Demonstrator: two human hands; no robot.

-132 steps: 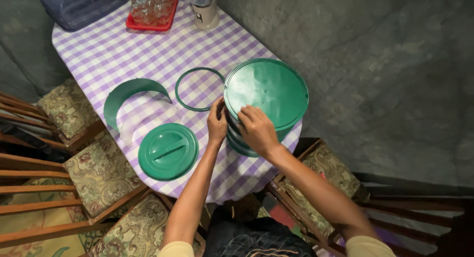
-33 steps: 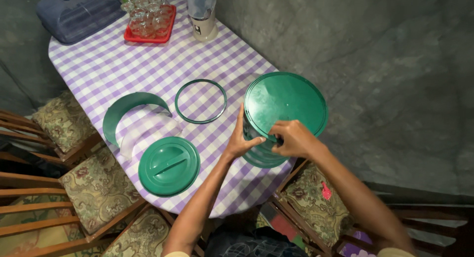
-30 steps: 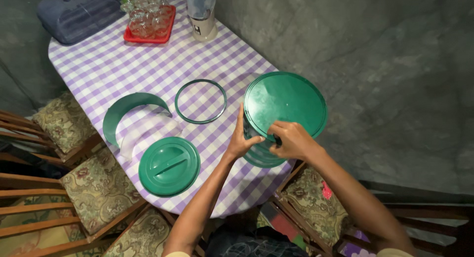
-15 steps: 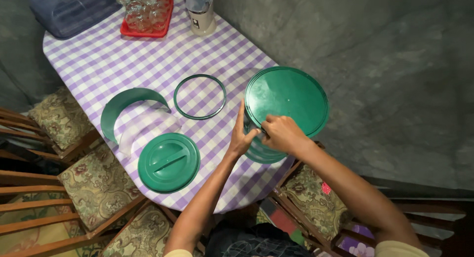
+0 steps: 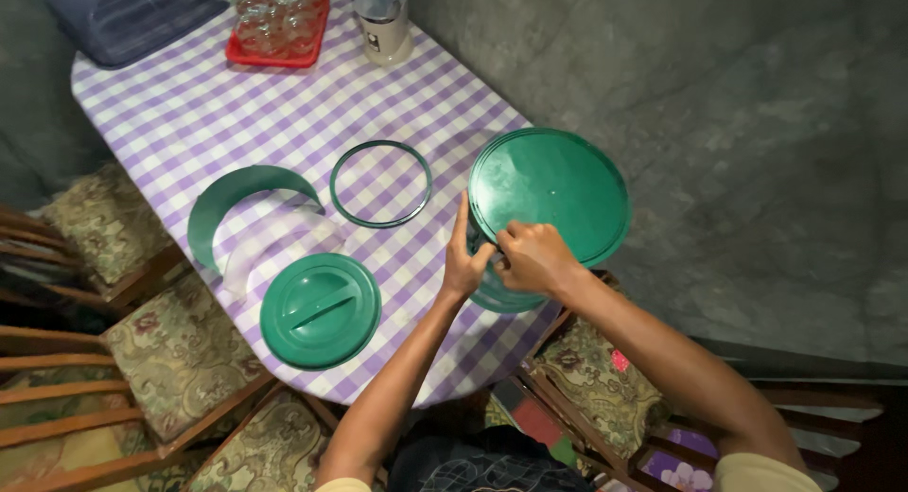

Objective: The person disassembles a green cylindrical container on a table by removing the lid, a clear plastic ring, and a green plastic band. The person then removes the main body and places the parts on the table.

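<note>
The fingers (image 5: 461, 229) of the left hand (image 5: 464, 261) are stretched flat and pressed against the side of a green round container (image 5: 550, 195), thumb toward the other hand, not curled around anything. The right hand (image 5: 532, 256) is curled closed, its knuckles up, gripping the near rim of the container at its 7 o'clock edge; the two hands touch each other there. The container, one in number, sits at the table's near right corner, at about 4 o'clock on the purple checked tablecloth (image 5: 236, 114), its broad flat green face tilted up toward the camera. From the hands, at 10 o'clock, lies one thin green ring (image 5: 381, 184). At 9 o'clock lies one green lid (image 5: 320, 309) with a bar handle, near the table edge. Farther out at 9 to 10 o'clock is one green curved crescent piece (image 5: 241, 201). At the far end, around 11 o'clock, stands one red tray of glass jars (image 5: 280, 25), too crowded to count, with one pale jug (image 5: 382, 17) beside it and one dark blue case (image 5: 132, 15) further left. Several cushioned wooden chairs (image 5: 180, 360) ring the table.
</note>
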